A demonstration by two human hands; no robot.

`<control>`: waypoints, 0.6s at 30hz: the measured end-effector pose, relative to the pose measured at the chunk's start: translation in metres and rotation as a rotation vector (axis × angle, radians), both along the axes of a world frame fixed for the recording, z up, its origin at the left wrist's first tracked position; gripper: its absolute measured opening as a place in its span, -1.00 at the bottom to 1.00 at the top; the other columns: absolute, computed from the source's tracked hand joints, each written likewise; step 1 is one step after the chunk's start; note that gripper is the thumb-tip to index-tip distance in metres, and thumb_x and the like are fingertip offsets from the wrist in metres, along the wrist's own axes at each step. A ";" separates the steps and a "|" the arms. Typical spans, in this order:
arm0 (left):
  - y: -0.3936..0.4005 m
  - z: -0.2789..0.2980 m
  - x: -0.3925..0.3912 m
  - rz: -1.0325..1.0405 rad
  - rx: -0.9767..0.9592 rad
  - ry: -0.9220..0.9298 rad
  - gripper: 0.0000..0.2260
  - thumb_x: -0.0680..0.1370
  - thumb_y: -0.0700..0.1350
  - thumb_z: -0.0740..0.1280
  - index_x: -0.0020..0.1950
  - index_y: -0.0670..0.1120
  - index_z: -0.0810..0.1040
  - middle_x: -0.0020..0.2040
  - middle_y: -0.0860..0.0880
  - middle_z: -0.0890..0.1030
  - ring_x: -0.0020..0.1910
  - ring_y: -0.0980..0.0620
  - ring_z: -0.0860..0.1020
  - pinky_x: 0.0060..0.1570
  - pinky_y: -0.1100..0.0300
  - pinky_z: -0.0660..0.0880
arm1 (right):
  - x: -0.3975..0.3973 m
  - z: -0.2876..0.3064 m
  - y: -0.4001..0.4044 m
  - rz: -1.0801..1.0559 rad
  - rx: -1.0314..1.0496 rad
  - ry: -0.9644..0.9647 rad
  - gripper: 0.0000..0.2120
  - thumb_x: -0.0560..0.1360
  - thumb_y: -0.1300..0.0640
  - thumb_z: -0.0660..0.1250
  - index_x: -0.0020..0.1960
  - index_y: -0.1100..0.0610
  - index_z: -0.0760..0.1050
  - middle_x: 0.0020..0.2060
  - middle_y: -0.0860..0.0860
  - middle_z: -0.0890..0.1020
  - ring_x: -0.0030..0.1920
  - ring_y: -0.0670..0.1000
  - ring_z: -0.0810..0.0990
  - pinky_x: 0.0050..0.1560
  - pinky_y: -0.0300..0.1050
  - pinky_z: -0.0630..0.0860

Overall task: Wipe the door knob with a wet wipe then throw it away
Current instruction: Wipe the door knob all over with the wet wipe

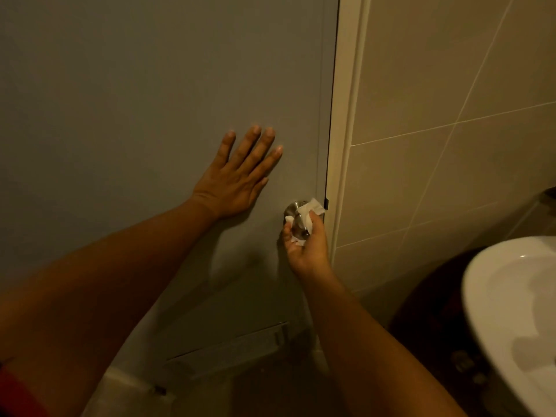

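Observation:
A round metal door knob [296, 219] sits near the right edge of a grey door [150, 85]. My right hand [307, 248] cups the knob from below and holds a crumpled white wet wipe [310, 209] wrapped over the knob's top and right side. My left hand [240, 176] lies flat on the door, fingers spread, up and to the left of the knob. It holds nothing.
A white door frame [346, 115] runs beside beige wall tiles [451, 115] on the right. A white sink [511, 311] juts in at the lower right, with something dark below it. A vent slat [234, 347] sits low in the door.

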State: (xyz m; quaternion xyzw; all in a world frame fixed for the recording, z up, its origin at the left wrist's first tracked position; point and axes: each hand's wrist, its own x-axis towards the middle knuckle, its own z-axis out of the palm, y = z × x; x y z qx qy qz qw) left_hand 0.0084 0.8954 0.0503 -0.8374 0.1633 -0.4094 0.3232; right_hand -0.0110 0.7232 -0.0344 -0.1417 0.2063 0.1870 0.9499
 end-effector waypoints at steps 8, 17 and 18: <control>0.000 0.000 -0.001 0.004 -0.007 -0.001 -0.45 0.65 0.07 0.03 0.61 -0.05 0.03 0.59 -0.17 0.08 0.55 -0.15 -0.29 0.48 -0.16 -0.31 | 0.021 -0.018 -0.021 0.202 -1.982 -1.020 -0.70 0.52 0.04 0.34 0.24 -0.01 0.47 0.19 0.02 0.46 0.08 -0.04 0.47 -0.06 -0.30 0.45; -0.002 0.003 -0.002 -0.033 0.011 -0.023 -0.47 0.64 0.05 0.08 0.59 -0.07 0.12 0.57 -0.18 0.20 0.54 -0.21 0.20 0.47 -0.19 -0.20 | 0.011 -0.011 -0.004 0.053 -1.026 -0.384 -0.60 0.44 0.18 0.44 0.26 0.04 0.50 0.10 0.00 0.53 0.12 0.11 0.57 -0.01 -0.08 0.65; -0.002 0.002 -0.002 -0.035 0.011 -0.026 -0.47 0.64 0.04 0.08 0.59 -0.07 0.13 0.57 -0.18 0.21 0.54 -0.22 0.21 0.47 -0.19 -0.20 | 0.009 -0.009 -0.002 0.059 -0.855 -0.282 -0.58 0.45 0.17 0.43 0.29 0.03 0.48 0.10 0.02 0.55 0.08 0.11 0.60 0.00 0.04 0.66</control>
